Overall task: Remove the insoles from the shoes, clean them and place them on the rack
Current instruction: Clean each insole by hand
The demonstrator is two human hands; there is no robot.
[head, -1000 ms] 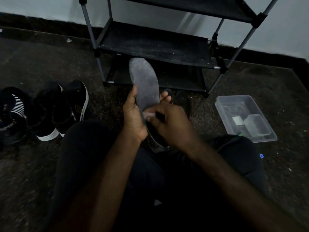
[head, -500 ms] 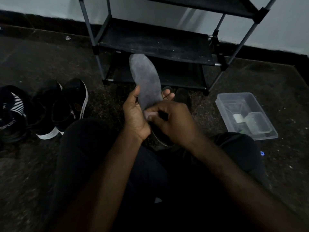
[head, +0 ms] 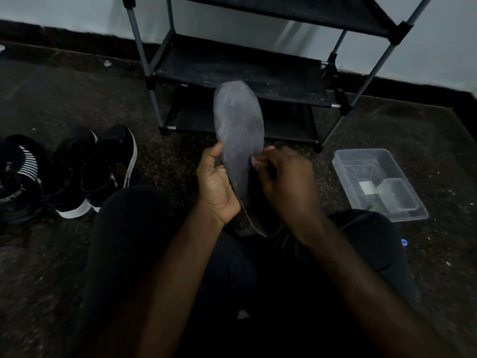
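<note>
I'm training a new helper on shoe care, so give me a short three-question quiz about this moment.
1. True or false: the insole lies on a shelf of the rack.
2. The black shoes stand: A) on the floor at the person's left; B) on the rack; C) in the person's lap.
3. Fill in: the ____ hand holds the insole's middle in its grip.
Key: 1 false, it is held up before the rack. 2 A. 3 left: the left hand grips it, the right hand pinches a small pale item at its edge.
</note>
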